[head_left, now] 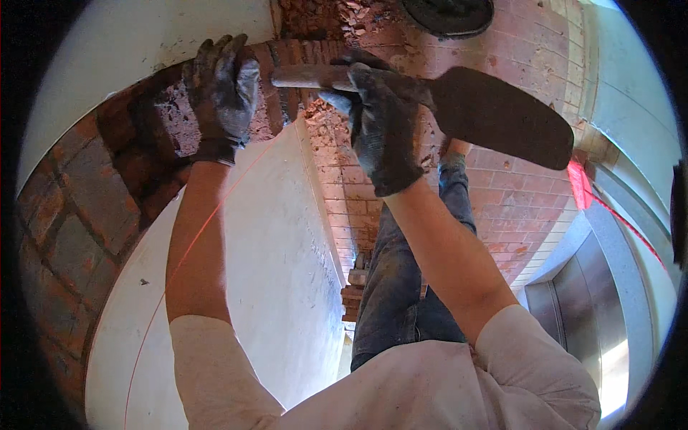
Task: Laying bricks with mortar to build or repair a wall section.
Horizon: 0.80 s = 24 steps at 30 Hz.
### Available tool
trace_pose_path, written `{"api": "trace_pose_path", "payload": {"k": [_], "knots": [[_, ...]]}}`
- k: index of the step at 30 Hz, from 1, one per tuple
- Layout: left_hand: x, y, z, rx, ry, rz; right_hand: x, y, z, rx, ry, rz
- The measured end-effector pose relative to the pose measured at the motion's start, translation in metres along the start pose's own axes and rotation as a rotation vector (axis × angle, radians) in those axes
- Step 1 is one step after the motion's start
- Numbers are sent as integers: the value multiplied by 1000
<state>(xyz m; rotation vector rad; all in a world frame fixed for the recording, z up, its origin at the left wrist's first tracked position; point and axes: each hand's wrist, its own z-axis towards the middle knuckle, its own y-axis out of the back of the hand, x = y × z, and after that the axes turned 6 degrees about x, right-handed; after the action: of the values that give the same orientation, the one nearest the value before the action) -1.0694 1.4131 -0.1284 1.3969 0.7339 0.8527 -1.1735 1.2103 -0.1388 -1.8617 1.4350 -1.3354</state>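
Observation:
My left hand [221,100], in a dark work glove, lies over the top of a brick wall course [175,118]. Its fingers stretch away from me, with the thumb apart on the right side. Whether a brick lies under the palm is hidden. My right hand [383,125], gloved too, is closed round a trowel [502,118]. The trowel's wooden handle points left toward my left hand, and its long, dark, round-ended blade reaches out to the right. Mortar and rough brick faces show on both sides of my left hand.
A thin red string line [188,251] runs beside the pale wall panel [279,251]. Broken brick bits [358,18] lie on the tiled floor [502,193] near a black round tub [451,14]. Stacked bricks [353,290] stand near my legs. Metal doors [588,301] are at the right.

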Motion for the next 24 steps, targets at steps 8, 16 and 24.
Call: {"api": "trace_pose_path", "payload": {"k": [8,16,24], "knots": [[-4,5,1,-19,34,-85,0,-6,2,59,-31,17],[-9,5,-2,-37,102,-50,82,31,-53,333,-111,-1067],[3,18,-24,160,189,-79,160,36,-164,24,-651,-692]]}}
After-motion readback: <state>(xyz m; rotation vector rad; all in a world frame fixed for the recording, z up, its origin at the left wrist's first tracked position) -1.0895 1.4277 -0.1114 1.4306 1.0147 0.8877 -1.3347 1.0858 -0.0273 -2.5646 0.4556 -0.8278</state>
